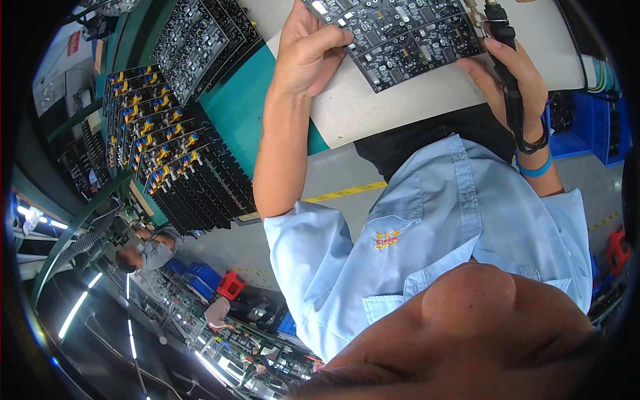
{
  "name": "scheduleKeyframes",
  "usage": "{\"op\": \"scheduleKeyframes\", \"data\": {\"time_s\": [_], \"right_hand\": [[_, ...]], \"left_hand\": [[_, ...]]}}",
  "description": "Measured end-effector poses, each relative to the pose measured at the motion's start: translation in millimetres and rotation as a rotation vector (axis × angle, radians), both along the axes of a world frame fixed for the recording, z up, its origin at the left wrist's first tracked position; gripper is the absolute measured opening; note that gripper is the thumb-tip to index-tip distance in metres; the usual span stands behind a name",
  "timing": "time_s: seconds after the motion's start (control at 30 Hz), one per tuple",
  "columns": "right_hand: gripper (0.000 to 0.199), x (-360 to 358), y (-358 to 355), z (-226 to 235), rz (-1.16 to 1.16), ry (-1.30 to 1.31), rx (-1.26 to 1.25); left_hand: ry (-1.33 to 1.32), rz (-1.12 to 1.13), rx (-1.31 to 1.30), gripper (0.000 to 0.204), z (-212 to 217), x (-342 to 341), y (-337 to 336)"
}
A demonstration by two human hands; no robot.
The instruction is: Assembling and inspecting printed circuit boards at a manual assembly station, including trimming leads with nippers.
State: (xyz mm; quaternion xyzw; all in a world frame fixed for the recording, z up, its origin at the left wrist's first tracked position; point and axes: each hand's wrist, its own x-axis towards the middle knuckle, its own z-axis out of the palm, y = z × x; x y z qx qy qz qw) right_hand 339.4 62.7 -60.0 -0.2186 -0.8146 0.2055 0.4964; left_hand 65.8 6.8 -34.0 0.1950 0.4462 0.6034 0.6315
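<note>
A populated dark circuit board (407,40), made up of several joined sections, is tilted above the pale work surface at the top of the view. My left hand (310,57) grips its left edge, the thumb lying on the upper face and the other fingers partly hidden behind. Beside the board's right edge, my right hand (517,80) is closed around a black pen-shaped tool (508,80), which looks like a soldering iron. Its handle runs back across the hand toward the wrist. The right thumb is close to the board's edge; whether it touches cannot be made out.
Stacked circuit boards (190,47) stand at the upper left on a green mat (240,113). Below them is a row of upright boards with yellow and blue parts (157,130). Blue bins (580,127) are on the right. A co-worker (157,250) is at the far left.
</note>
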Motion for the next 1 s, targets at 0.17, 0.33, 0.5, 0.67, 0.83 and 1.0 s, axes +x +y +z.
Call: {"op": "scheduleKeyframes", "data": {"time_s": [0.17,0.33,0.5,0.67,0.83,1.0], "right_hand": [[0.058,1.1,0.4,1.1,-0.001,-0.012,-0.002],[0.058,1.0,0.5,2.5,-0.001,-0.018,-0.003],[0.057,-1.8,1.7,2.7,0.010,0.003,0.002],[0.057,-3.3,0.2,3.4,0.004,0.006,0.003],[0.057,-2.7,1.0,5.0,0.015,0.012,0.000],[0.054,-2.5,5.0,2.2,0.028,0.045,-0.028]], "left_hand": [[-0.019,-0.009,0.005,0.081,-1.2,-0.9,0.7],[-0.029,-0.014,0.007,0.081,0.9,-0.1,1.4],[-0.028,-0.021,0.015,0.081,0.1,-2.2,1.6],[-0.015,-0.026,0.022,0.081,-0.4,-3.3,0.3],[-0.012,-0.022,0.032,0.082,-0.7,-1.7,0.2],[0.021,-0.006,0.023,0.082,-0.6,0.6,0.8]]}}
